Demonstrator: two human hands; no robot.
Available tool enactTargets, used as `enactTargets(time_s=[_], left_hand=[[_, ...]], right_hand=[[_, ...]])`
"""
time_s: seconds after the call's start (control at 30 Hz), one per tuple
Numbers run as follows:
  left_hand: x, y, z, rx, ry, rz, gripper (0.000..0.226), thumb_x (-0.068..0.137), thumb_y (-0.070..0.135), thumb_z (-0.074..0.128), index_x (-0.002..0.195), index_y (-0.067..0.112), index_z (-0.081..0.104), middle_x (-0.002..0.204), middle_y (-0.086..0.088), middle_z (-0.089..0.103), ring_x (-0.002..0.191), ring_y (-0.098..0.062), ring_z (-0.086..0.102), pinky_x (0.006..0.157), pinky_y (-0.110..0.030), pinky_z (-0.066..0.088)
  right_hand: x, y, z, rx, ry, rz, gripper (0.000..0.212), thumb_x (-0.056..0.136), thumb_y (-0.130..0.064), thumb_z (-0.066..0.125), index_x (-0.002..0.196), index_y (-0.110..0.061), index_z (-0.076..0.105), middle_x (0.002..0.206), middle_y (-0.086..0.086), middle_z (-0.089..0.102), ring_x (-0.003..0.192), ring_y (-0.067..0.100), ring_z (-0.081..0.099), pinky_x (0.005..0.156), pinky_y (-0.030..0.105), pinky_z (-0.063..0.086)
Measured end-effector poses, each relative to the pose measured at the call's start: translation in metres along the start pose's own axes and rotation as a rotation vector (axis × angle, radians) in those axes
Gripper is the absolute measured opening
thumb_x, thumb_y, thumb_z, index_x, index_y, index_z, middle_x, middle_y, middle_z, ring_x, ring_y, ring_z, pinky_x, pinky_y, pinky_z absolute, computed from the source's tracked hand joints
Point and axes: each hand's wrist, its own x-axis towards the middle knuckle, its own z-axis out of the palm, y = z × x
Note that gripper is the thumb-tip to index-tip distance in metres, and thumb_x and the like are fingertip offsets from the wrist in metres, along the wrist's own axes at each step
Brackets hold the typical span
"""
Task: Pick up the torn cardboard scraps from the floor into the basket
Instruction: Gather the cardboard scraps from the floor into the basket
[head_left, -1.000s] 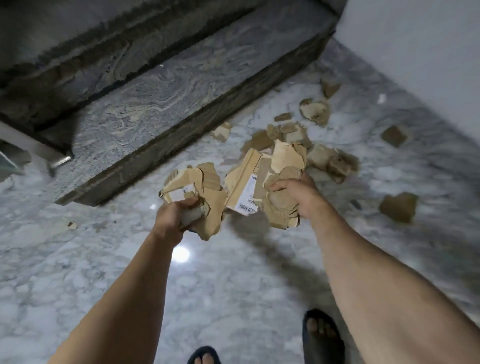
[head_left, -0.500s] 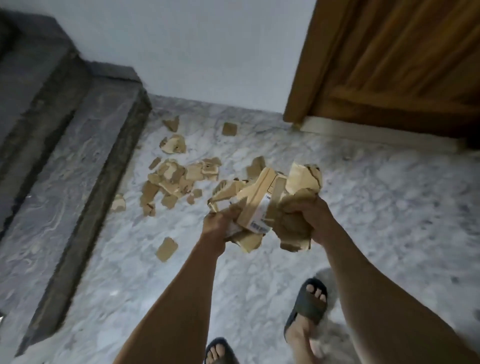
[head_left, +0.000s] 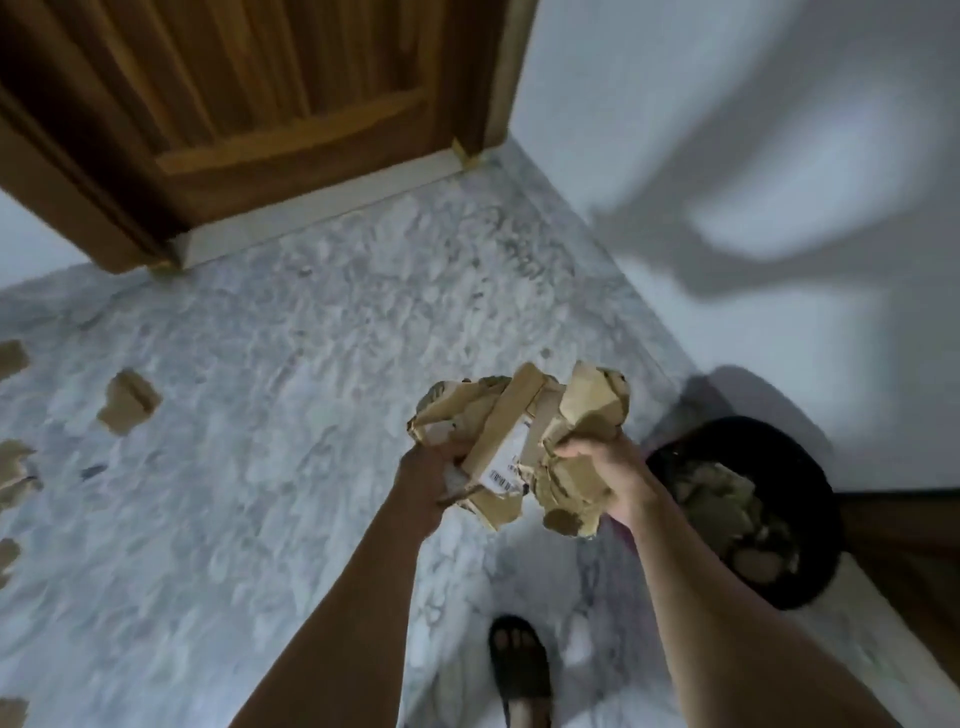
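Both hands hold one bundle of torn cardboard scraps (head_left: 524, 441) in the air over the marble floor. My left hand (head_left: 423, 480) grips its left underside; my right hand (head_left: 610, 475) clutches the crumpled right part. One scrap carries a white barcode label. A black round basket (head_left: 810, 457) stands on the floor just right of my right hand, with several brown scraps inside it (head_left: 727, 506). More loose scraps lie at the far left, one of them a small brown piece (head_left: 127, 401).
A wooden door (head_left: 249, 104) with a pale threshold fills the upper left. A white wall (head_left: 779, 156) runs along the right, meeting the floor behind the basket. My sandalled foot (head_left: 519, 670) stands at the bottom centre. A dark wooden edge sits at the lower right.
The view has swung right, away from the stone step and scrap pile, past the door to the basket. Both hands kept their hold on the bundle and carried it along.
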Motion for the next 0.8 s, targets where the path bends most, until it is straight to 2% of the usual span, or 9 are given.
enactTargets(time_s=[0.1,0.27,0.33,0.4,0.5,0.63,0.67,0.73,0.8], left_hand=[[0.019,-0.047,0.108,0.141,-0.094,-0.022,0.035,0.084,0.004,0.071,0.118,0.001,0.069,0.114,-0.019,0.073,0.087,-0.027,0.072,0.065,-0.034,0.058],[0.058,-0.131,0.256,0.313,-0.141,-0.119,0.038,0.078,0.0,0.076,0.115,-0.003,0.071,0.098,-0.017,0.076,0.086,-0.031,0.072,0.084,-0.044,0.057],[0.071,-0.161,0.301,0.404,-0.152,-0.145,0.045,0.068,0.004,0.081,0.112,0.0,0.073,0.101,-0.019,0.076,0.092,-0.035,0.073,0.087,-0.048,0.057],[0.083,-0.185,0.333,0.504,-0.161,-0.168,0.054,0.06,0.009,0.082,0.113,0.004,0.072,0.106,-0.02,0.076,0.098,-0.039,0.073,0.089,-0.055,0.057],[0.106,-0.211,0.363,0.581,-0.173,-0.187,0.053,0.071,0.01,0.081,0.123,0.008,0.069,0.109,-0.014,0.076,0.101,-0.035,0.072,0.091,-0.054,0.058],[0.14,-0.236,0.383,0.723,-0.216,-0.19,0.052,0.086,0.023,0.075,0.135,0.01,0.059,0.117,-0.009,0.072,0.105,-0.03,0.068,0.088,-0.045,0.059],[0.143,-0.24,0.387,0.843,-0.198,-0.193,0.061,0.084,0.034,0.075,0.137,0.009,0.055,0.12,-0.007,0.068,0.107,-0.028,0.065,0.086,-0.041,0.057],[0.144,-0.248,0.392,1.164,-0.132,-0.134,0.106,0.066,0.061,0.074,0.151,0.009,0.036,0.143,-0.007,0.053,0.125,-0.031,0.055,0.098,-0.044,0.05],[0.147,-0.252,0.39,1.325,-0.143,0.018,0.123,0.059,0.073,0.064,0.159,0.013,0.023,0.159,-0.009,0.036,0.139,-0.034,0.043,0.111,-0.049,0.042]], right_hand=[[0.013,0.02,-0.115,0.096,0.108,0.023,0.038,0.07,-0.005,0.082,0.105,-0.009,0.069,0.09,0.016,0.075,0.071,0.028,0.069,0.064,0.033,0.053],[0.042,0.077,-0.277,0.29,0.336,0.031,0.047,0.064,-0.007,0.083,0.109,-0.007,0.07,0.096,0.01,0.074,0.086,0.029,0.07,0.068,0.031,0.053],[0.056,0.104,-0.324,0.358,0.372,0.022,0.043,0.066,-0.006,0.081,0.108,-0.007,0.07,0.102,0.013,0.073,0.1,0.037,0.069,0.076,0.037,0.055],[0.068,0.123,-0.355,0.378,0.381,0.021,0.035,0.07,-0.002,0.078,0.104,-0.004,0.069,0.096,0.016,0.071,0.097,0.042,0.067,0.073,0.038,0.055],[0.097,0.145,-0.388,0.415,0.402,0.036,0.028,0.073,-0.006,0.079,0.098,0.001,0.069,0.096,0.016,0.072,0.092,0.04,0.068,0.075,0.039,0.058],[0.132,0.174,-0.405,0.425,0.233,0.042,0.076,0.055,-0.044,0.096,0.119,-0.015,0.067,0.113,0.006,0.073,0.106,0.03,0.068,0.086,0.041,0.058],[0.134,0.178,-0.406,0.399,0.176,0.045,0.069,0.066,-0.045,0.091,0.121,-0.015,0.063,0.113,0.002,0.07,0.104,0.025,0.067,0.082,0.035,0.056],[0.136,0.184,-0.407,0.393,0.179,0.097,0.052,0.087,-0.039,0.075,0.128,-0.019,0.051,0.117,-0.005,0.06,0.102,0.015,0.058,0.08,0.025,0.046],[0.141,0.193,-0.411,0.39,0.266,0.152,0.066,0.089,-0.045,0.07,0.144,-0.021,0.041,0.132,0.0,0.052,0.115,0.022,0.052,0.086,0.032,0.041]])
